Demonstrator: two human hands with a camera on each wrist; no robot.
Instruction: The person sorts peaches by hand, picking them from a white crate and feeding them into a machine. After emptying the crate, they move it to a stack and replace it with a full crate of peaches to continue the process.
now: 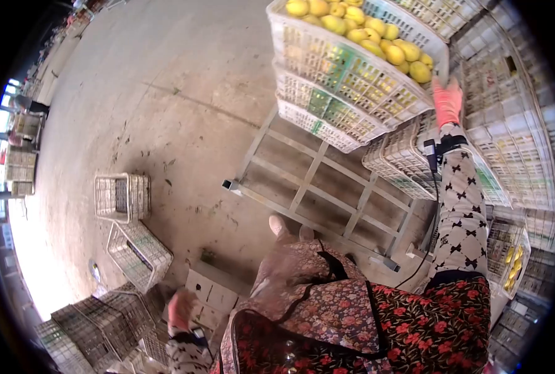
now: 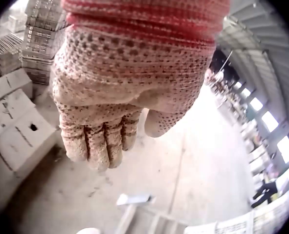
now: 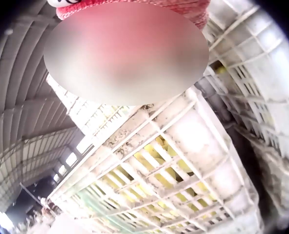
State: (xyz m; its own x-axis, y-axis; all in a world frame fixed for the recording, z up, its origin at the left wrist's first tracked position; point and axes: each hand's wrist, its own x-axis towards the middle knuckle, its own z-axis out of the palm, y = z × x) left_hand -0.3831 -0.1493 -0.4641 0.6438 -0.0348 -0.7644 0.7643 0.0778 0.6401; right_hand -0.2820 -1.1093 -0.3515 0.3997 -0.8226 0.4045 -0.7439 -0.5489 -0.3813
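My right hand [image 1: 447, 103], in a pink-cuffed glove, is at the near right corner of a white plastic crate [image 1: 346, 68] heaped with yellow, mango-like fruit [image 1: 377, 37]. Its fingertips lie right at the crate's rim. A blur covers this hand in the right wrist view, so I cannot tell how the fingers bend; the slatted crate wall [image 3: 191, 129] fills the space below. My left hand [image 1: 181, 310] hangs low at my side, holding nothing. In the left wrist view, the dotted glove [image 2: 130, 87] shows loosely bent fingers and the thumb apart.
The fruit crate tops a stack on a metal frame [image 1: 265, 201] by my feet. More crates [image 1: 508, 118] stand stacked at right. Two crates [image 1: 141, 252] lie on the floor at left, near cardboard boxes [image 1: 212, 290] and another crate stack [image 1: 84, 330].
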